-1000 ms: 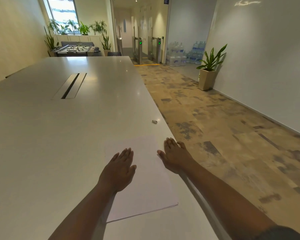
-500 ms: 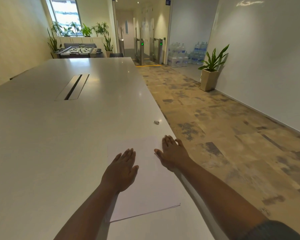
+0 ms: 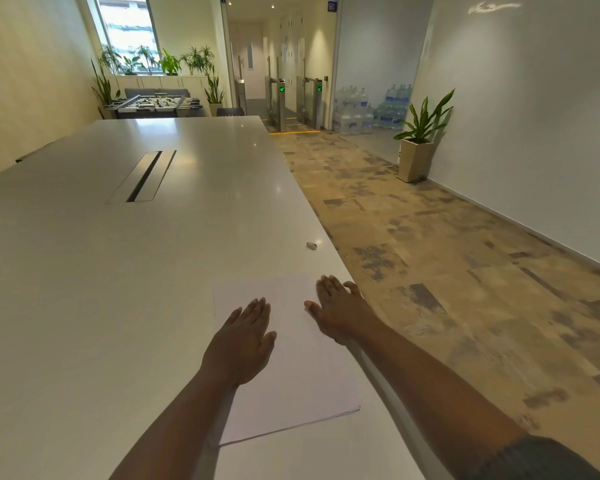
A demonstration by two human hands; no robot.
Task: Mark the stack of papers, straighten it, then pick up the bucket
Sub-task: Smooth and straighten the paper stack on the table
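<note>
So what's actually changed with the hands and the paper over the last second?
Very little. The right hand slid a little inward from the table's right edge onto the stack of papers. The left hand lies flat on the sheets as before. Nothing was gripped or released. The stack, the small grey object beyond it and the white table stayed put; only the view shifted slightly.
</note>
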